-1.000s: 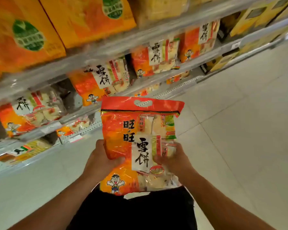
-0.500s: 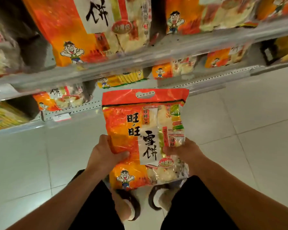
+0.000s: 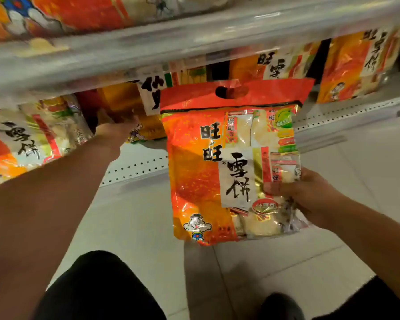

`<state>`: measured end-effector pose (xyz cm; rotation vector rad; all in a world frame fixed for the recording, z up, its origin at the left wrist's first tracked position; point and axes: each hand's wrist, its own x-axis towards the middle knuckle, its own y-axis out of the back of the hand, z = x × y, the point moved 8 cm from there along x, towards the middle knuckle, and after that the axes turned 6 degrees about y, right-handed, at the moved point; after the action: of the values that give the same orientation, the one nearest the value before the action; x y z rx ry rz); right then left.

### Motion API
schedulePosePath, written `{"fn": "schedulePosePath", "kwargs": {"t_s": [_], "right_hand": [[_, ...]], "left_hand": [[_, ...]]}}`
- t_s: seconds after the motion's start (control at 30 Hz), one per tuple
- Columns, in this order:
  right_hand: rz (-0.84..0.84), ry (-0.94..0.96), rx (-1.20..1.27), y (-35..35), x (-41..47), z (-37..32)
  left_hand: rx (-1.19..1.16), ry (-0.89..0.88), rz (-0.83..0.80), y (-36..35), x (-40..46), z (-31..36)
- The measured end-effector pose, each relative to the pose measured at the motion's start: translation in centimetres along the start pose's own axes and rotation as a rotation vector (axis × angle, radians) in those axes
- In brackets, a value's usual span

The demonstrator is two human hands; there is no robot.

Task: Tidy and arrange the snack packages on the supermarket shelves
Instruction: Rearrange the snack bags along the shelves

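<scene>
An orange-and-red rice cracker bag [image 3: 219,162] with a handle hole at its top hangs upright in front of the bottom shelf. My right hand [image 3: 310,195] grips its lower right edge, thumb across the front. My left hand [image 3: 116,131] reaches into the bottom shelf and touches an orange bag [image 3: 125,105] standing at the back; its fingers are blurred and partly hidden. More bags of the same kind stand on this shelf at the left [image 3: 30,137] and at the right [image 3: 353,65].
A grey shelf edge [image 3: 194,42] crosses above, with more bags on top. The white perforated bottom shelf [image 3: 136,167] shows bare between the bags. Pale floor tiles [image 3: 136,227] lie below, with my dark-clothed knees at the bottom.
My view has dropped close to the bottom shelf. My left hand let go of the held bag and reached into the shelf. My right hand alone holds the bag now.
</scene>
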<state>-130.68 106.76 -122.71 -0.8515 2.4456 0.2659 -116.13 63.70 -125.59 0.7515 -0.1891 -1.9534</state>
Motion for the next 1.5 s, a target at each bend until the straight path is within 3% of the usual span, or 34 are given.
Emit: {"fn": "schedulePosePath", "kwargs": {"t_s": [0.27,0.53,0.73,0.93,1.07,1.23,1.37,1.5], "right_hand": [[-0.021,0.013,0.085,0.7,0.5,-0.3],[-0.085,0.103,0.023,0.5,3.3,-3.6],[-0.153,0.168,-0.052,-1.5,5.4,-9.4],[-0.077,0.213,-0.082,-6.8,9.3,-12.3],[-0.094,0.183,-0.165,-11.6,12.4,-12.4],[-0.099,0.175,-0.104,-15.5,15.9,-12.4],[0.034,0.302,-0.147,-16.9,17.0,-12.2],[0.081,0.216,-0.161,-17.7,17.7,-10.2]], "left_hand": [[-0.043,-0.120,0.012,-0.3,-0.3,2.6],[-0.155,0.081,0.051,2.9,-4.7,-1.6],[-0.200,0.264,-0.024,5.1,-11.7,-7.6],[-0.107,0.436,0.044,9.2,-20.5,-15.9],[-0.243,0.548,0.138,10.9,-25.2,-20.2],[-0.397,0.639,0.250,11.3,-29.9,-23.1],[-0.462,0.655,0.273,11.3,-32.4,-24.2],[-0.449,0.603,0.236,10.5,-32.4,-23.6]]}}
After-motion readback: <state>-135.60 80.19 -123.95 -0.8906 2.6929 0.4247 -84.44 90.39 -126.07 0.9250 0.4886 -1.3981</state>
